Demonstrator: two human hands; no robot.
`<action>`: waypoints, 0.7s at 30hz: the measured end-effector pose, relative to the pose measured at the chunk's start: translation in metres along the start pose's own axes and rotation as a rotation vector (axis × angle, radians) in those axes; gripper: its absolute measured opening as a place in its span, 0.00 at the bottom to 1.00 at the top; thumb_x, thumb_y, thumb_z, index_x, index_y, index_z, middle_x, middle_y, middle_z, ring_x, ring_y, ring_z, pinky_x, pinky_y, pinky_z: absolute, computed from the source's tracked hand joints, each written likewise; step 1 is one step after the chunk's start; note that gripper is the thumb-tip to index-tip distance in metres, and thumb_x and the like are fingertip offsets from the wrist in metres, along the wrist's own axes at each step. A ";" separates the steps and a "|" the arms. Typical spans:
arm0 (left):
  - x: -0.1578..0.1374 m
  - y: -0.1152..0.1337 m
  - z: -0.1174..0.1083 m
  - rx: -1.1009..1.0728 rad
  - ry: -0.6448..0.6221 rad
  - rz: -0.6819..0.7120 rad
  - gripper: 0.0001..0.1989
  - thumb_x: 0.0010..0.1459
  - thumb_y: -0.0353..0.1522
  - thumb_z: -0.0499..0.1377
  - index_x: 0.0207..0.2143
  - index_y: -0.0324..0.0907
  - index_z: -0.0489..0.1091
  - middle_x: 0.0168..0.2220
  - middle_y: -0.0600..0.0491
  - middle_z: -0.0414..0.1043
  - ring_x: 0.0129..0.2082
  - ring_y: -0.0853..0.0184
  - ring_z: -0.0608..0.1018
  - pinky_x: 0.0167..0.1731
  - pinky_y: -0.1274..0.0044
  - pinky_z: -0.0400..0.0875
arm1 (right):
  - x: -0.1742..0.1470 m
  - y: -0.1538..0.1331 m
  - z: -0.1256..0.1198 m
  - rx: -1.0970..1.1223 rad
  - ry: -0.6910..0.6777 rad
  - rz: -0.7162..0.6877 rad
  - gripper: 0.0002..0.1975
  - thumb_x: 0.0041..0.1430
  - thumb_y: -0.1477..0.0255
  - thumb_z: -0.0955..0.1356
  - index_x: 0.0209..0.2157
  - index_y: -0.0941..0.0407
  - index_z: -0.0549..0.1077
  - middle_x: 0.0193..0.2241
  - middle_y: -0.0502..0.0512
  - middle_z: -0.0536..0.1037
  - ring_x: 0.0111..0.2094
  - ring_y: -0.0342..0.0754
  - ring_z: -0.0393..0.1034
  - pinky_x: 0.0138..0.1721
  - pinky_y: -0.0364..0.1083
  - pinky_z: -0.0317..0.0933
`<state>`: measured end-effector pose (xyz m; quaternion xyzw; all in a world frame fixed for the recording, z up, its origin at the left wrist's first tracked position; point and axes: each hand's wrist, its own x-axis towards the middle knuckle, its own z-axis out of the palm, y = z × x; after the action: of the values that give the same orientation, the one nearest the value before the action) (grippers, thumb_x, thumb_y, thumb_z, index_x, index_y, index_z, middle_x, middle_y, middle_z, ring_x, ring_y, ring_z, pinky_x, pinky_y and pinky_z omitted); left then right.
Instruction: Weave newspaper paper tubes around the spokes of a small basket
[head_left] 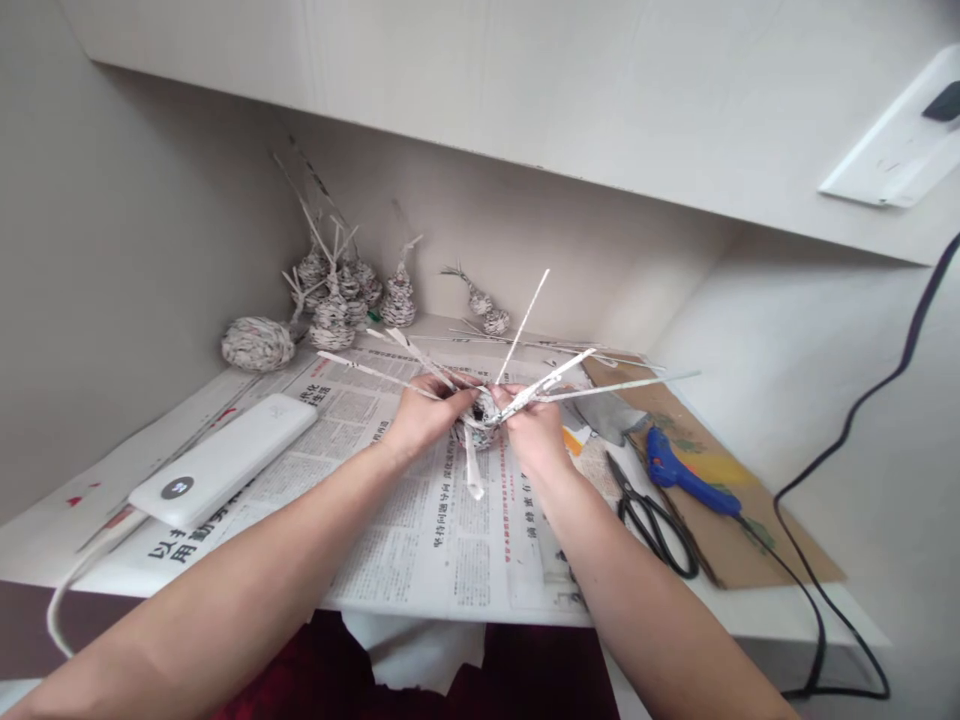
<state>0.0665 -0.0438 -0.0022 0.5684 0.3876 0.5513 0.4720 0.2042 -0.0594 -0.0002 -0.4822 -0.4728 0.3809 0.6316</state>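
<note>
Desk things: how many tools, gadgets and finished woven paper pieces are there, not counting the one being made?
Cutting tools: 1, the black-handled scissors
Glue tools: 1, the blue corded glue gun
Gadgets: 1, the white slab-shaped power bank
Finished woven newspaper pieces at the back: about 6, clustered, so hard to separate
Total: about 9

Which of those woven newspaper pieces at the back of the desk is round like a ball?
The leftmost one, the woven ball by the left wall. The others taper upward into cone shapes with loose paper ends sticking out.

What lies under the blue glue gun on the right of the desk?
The blue glue gun lies on a brown cardboard sheet with yellow smears. The cardboard beneath the gun's body is hidden.
</note>
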 end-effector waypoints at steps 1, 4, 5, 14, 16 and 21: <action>0.000 0.000 -0.001 -0.012 -0.021 -0.013 0.12 0.47 0.37 0.65 0.34 0.39 0.77 0.33 0.48 0.80 0.32 0.62 0.79 0.36 0.73 0.73 | 0.000 0.000 -0.001 -0.005 -0.010 -0.009 0.09 0.43 0.66 0.74 0.24 0.56 0.77 0.20 0.51 0.76 0.24 0.47 0.69 0.30 0.46 0.63; 0.001 -0.002 -0.003 0.000 -0.043 -0.040 0.13 0.48 0.39 0.65 0.31 0.39 0.77 0.30 0.49 0.79 0.29 0.62 0.79 0.32 0.73 0.73 | 0.001 0.002 -0.002 -0.020 -0.030 -0.011 0.09 0.42 0.66 0.75 0.24 0.56 0.77 0.20 0.51 0.76 0.24 0.47 0.69 0.29 0.46 0.63; 0.001 -0.002 -0.003 0.014 -0.038 -0.038 0.13 0.48 0.40 0.65 0.31 0.39 0.77 0.30 0.48 0.79 0.29 0.62 0.79 0.31 0.74 0.73 | 0.000 0.003 -0.002 -0.029 -0.032 -0.016 0.09 0.42 0.66 0.75 0.24 0.56 0.77 0.20 0.51 0.76 0.24 0.47 0.69 0.29 0.45 0.62; 0.001 0.005 -0.004 0.195 0.056 0.005 0.12 0.49 0.39 0.64 0.30 0.38 0.78 0.29 0.48 0.79 0.29 0.62 0.78 0.31 0.74 0.71 | 0.000 0.008 0.000 -0.038 -0.008 0.015 0.14 0.41 0.64 0.75 0.30 0.57 0.78 0.22 0.52 0.77 0.23 0.47 0.70 0.25 0.45 0.64; 0.002 0.007 -0.004 0.195 0.072 0.007 0.12 0.48 0.39 0.64 0.30 0.39 0.77 0.28 0.48 0.79 0.29 0.62 0.78 0.31 0.74 0.71 | 0.000 0.009 0.001 -0.014 -0.009 0.033 0.14 0.40 0.64 0.75 0.30 0.57 0.77 0.22 0.51 0.77 0.23 0.47 0.70 0.25 0.45 0.64; 0.002 0.006 -0.005 0.167 0.026 0.015 0.11 0.48 0.38 0.64 0.31 0.39 0.77 0.29 0.49 0.79 0.29 0.63 0.78 0.31 0.74 0.71 | -0.002 0.006 0.001 -0.049 -0.024 0.032 0.09 0.43 0.67 0.74 0.28 0.56 0.78 0.22 0.51 0.78 0.24 0.47 0.71 0.28 0.45 0.64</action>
<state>0.0613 -0.0431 0.0040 0.6013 0.4342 0.5279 0.4139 0.2031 -0.0592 -0.0062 -0.5003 -0.4816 0.3850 0.6079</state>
